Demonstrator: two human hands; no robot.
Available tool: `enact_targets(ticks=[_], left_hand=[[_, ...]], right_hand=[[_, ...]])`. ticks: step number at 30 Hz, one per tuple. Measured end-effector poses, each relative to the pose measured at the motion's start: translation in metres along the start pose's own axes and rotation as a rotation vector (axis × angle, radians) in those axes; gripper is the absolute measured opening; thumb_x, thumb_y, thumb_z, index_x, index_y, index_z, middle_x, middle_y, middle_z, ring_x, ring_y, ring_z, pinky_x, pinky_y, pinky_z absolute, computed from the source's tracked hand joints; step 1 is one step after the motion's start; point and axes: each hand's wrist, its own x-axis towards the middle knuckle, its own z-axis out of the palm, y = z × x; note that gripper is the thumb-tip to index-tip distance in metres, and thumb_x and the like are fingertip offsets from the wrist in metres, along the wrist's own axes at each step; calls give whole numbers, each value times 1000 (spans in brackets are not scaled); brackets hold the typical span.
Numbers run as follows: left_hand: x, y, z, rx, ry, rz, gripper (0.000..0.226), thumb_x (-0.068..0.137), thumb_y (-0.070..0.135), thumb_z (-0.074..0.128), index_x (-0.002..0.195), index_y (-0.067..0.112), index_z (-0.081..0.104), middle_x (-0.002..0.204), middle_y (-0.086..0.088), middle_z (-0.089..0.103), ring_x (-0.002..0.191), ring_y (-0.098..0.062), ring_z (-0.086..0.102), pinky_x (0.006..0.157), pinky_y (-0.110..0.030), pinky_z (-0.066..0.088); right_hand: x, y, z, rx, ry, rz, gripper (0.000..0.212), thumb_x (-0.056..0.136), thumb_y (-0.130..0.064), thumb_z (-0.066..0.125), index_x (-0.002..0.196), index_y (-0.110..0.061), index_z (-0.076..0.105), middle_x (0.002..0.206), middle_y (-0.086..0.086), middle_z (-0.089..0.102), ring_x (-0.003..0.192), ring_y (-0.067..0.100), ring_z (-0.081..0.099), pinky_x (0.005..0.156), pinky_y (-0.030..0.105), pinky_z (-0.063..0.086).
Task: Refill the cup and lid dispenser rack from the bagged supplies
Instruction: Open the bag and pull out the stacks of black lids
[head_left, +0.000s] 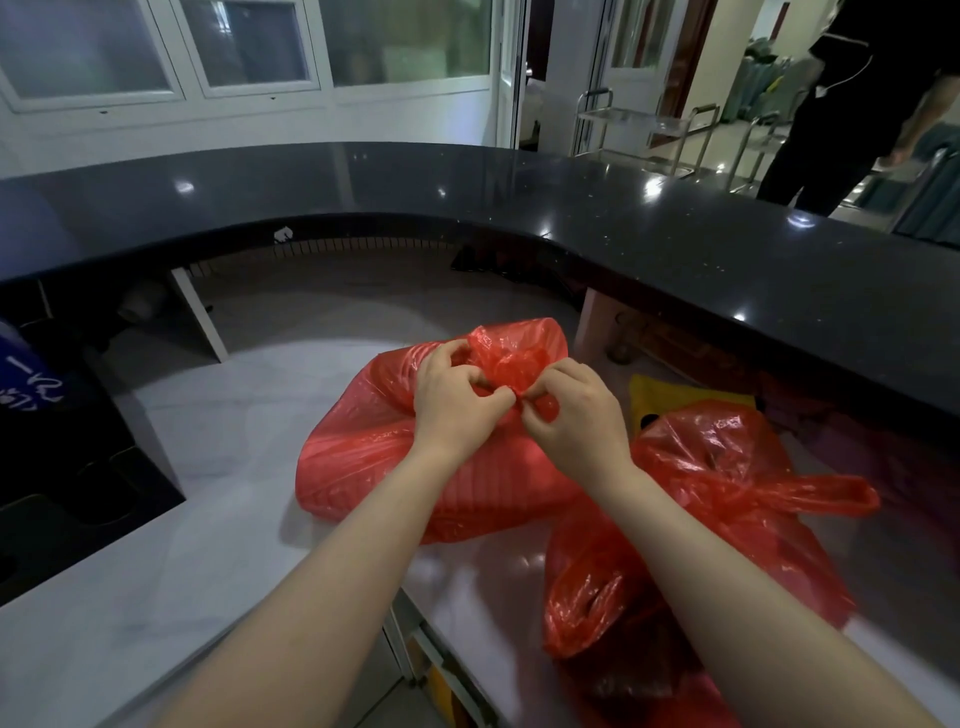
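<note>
Clearly, very little writing shows: only some white strokes on a dark blue thing (23, 382) at the left edge, and they are too cut off to read. The bags carry no print that I can make out. Both bare forearms reach forward from the bottom of the view and meet over the tied neck of a red plastic bag (374, 457), which lies on its side on the pale lower counter (130, 597). The left hand (454, 397) rests on the top of this bag with its fingers curled, the thumb and first fingers pinching the twisted plastic at the knot (511, 371). The right hand (574, 415) comes from the other side, its fingertips bent in tightly and pinching the same knot, just touching the left thumb. A second red bag (727, 478), also knotted, lies just beside the first one on the right, under the right forearm. Something yellow (675, 397) lies behind it. A dark, glossy raised counter (519, 192) curves around the far side. A person in dark clothes (852, 104) stands beyond it at the top right.
</note>
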Motion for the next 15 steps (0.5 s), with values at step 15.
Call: enact_targets(ticks=[15], left_hand=[[-15, -6, -20, -95, 193, 251, 34, 69, 12, 78, 86, 23, 51, 122, -4, 47, 124, -18, 38, 107, -38, 31]], right_hand=[[-3, -4, 5, 120, -126, 199, 8, 79, -10, 67, 79, -17, 62, 85, -7, 53, 84, 15, 54, 72, 20, 34]])
